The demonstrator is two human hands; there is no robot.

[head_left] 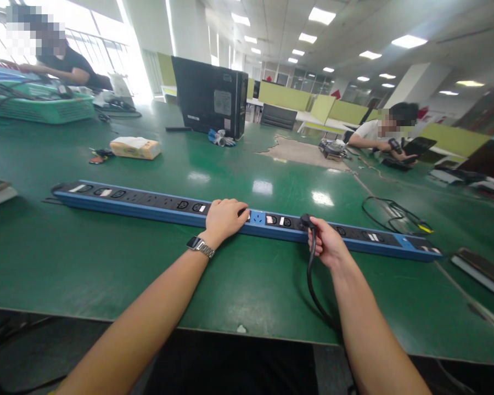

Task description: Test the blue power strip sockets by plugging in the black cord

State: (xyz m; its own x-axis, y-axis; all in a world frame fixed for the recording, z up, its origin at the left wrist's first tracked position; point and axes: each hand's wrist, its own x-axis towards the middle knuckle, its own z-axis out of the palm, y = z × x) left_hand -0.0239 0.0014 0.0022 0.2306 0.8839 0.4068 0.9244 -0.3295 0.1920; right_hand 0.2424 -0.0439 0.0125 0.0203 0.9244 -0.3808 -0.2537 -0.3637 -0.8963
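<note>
A long blue and black power strip (152,206) lies across the green table, its row of sockets facing up. Near its middle, my left hand (225,219) is closed over the strip, thumb close to a blue socket (257,218). My right hand (328,241) grips a black power plug (306,220), which is up against the sockets right of the middle; whether its pins are fully in is hidden. From the plug a thick black cable (310,277) hangs down towards the table's front edge. White labels sit beside several sockets.
Behind the strip stand a black computer case (209,99), gloves (221,137) and a tissue pack (135,147). A green basket (45,107) is at the far left. Coiled black cable (391,214) lies right. Two other people work across the table, one holding a tool (395,146).
</note>
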